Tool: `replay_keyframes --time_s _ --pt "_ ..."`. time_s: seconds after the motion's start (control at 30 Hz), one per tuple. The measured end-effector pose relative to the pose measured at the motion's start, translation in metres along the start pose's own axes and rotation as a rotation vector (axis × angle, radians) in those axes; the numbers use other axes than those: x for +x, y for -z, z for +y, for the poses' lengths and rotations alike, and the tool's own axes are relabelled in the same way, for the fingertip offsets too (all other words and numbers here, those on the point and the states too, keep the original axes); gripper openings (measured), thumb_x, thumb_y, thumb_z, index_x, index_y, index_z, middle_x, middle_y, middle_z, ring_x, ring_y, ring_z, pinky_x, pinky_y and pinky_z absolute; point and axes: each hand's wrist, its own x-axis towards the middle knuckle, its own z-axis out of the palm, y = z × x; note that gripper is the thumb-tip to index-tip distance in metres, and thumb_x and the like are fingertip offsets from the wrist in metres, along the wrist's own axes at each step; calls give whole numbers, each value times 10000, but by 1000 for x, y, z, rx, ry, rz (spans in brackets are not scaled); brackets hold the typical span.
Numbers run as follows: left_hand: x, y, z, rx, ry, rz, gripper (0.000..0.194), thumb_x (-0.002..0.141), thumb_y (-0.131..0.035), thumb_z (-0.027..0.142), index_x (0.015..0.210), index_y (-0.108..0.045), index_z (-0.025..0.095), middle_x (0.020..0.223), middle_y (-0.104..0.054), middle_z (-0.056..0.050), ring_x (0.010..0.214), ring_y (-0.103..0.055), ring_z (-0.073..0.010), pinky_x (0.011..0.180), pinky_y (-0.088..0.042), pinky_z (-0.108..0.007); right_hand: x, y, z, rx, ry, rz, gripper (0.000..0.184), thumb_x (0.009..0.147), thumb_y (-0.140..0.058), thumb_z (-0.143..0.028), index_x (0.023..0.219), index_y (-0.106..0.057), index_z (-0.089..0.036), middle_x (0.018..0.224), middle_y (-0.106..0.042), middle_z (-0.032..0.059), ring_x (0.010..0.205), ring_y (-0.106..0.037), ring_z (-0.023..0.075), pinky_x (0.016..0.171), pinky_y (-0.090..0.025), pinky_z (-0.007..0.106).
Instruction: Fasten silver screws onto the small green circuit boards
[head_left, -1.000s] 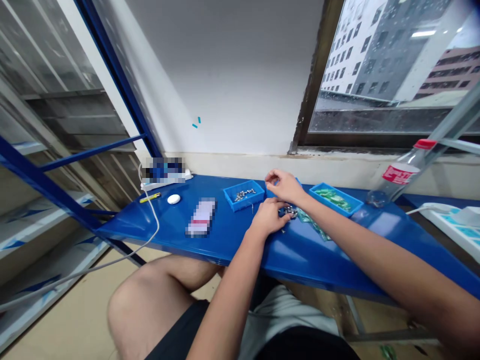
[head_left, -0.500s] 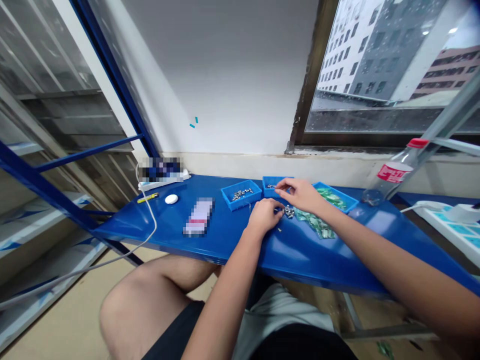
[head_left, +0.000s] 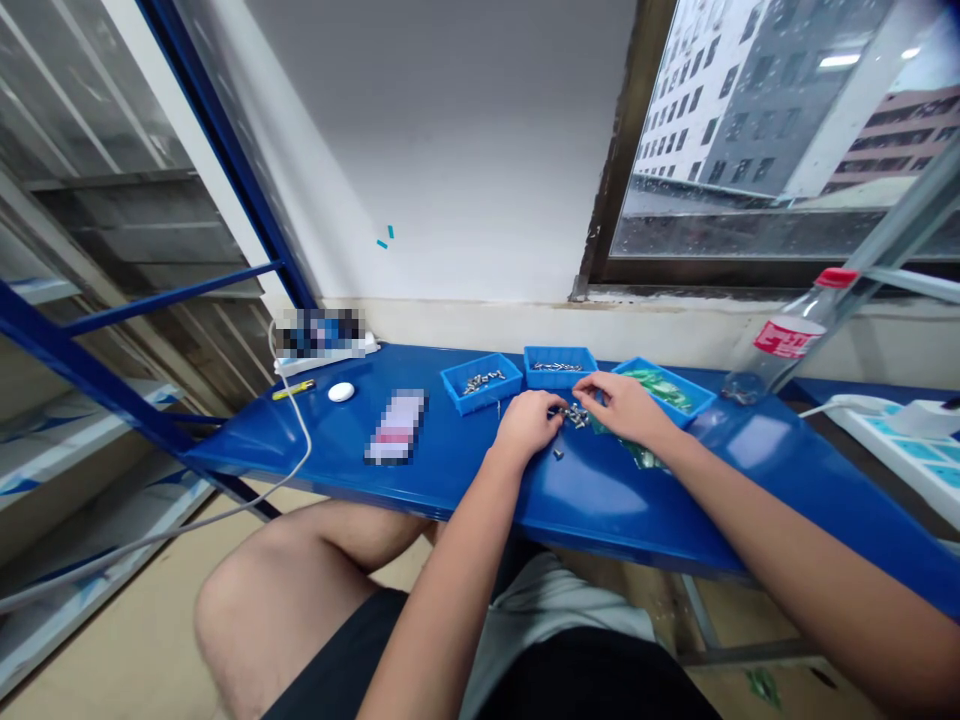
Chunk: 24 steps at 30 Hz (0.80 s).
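Note:
A small pile of metal screws point(head_left: 577, 416) lies on the blue table between my hands. My left hand point(head_left: 527, 424) rests at the pile's left side, fingers curled in toward the thumb; whatever they pinch is too small to make out. Over the pile's right side is my right hand point(head_left: 622, 408), thumb and forefinger slightly apart with nothing visible between them. One loose screw point(head_left: 558, 454) lies nearer the front edge. Behind the hands stand a left blue tray point(head_left: 480, 402) and a middle blue tray point(head_left: 559, 380), both with metal screws inside. Green plastic packets point(head_left: 646, 457) lie partly hidden under my right forearm.
A right-hand blue tray point(head_left: 701, 408) holds more green packets. Farther right stands a clear bottle point(head_left: 784, 340) with a red cap, near a power strip point(head_left: 900, 440). To the left are a blurred-out phone point(head_left: 397, 428), a white round case point(head_left: 341, 392), a yellow cutter point(head_left: 294, 390) and a cable point(head_left: 304, 450).
My right hand has moved from the middle tray back toward me, to the screw pile. My left hand stays beside the pile. The view has shifted slightly.

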Motion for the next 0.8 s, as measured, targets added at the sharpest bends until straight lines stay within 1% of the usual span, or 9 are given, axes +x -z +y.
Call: replay_keyframes --time_s 0.13,0.27,0.4,0.53,0.67,0.73,0.8 --pt "0 -2 -4 -91 76 47 344 862 -645 72 1121 -803 236 1119 -801 -63 1016 -752 -238 1008 -570 -347 -1 -2 2 -5 20 -12 194 942 -582 -359 982 -726 -234 900 -755 68 766 -668 240 748 -522 373" --pt "1 -3 -6 -130 133 87 332 871 -679 90 1154 -791 221 1110 -802 -72 976 -764 -227 1004 -582 -352 -1 -4 2 -4 16 -12 204 949 -573 -362 994 -729 -238 902 -758 67 758 -664 239 739 -520 379" --pt "1 -4 -7 -173 136 142 344 878 -671 75 1179 -772 206 1148 -791 -79 985 -765 -213 1001 -589 -345 -2 -6 0 27 4 -22 200 942 -584 -361 994 -732 -236 911 -762 65 757 -665 237 738 -524 382" --pt "1 -4 -8 -227 165 162 344 876 -656 57 1178 -762 183 1145 -790 -92 984 -773 -216 968 -609 -342 -3 -7 0 45 8 -17 184 945 -586 -346 988 -728 -238 928 -760 64 773 -666 235 744 -524 376" --pt "1 -3 -6 -267 146 189 344 883 -633 47 1164 -760 201 1161 -788 -77 1007 -771 -210 999 -600 -351 -3 -8 0 56 1 -11 188 944 -592 -361 987 -730 -242 912 -757 66 768 -667 237 749 -538 379" --pt "1 -2 -4 -322 131 207 341 889 -623 43 1162 -756 199 1170 -785 -76 1007 -771 -201 1000 -601 -349 -3 -9 -1 72 0 2 199 944 -595 -377 997 -730 -242 908 -755 66 768 -672 238 748 -549 381" --pt "1 0 -1 -422 132 222 324 897 -628 54 1167 -746 190 1191 -779 -81 997 -774 -192 980 -612 -340 -3 -11 -4 107 -12 38 212 937 -609 -394 1017 -730 -240 907 -753 65 766 -677 238 745 -560 387"
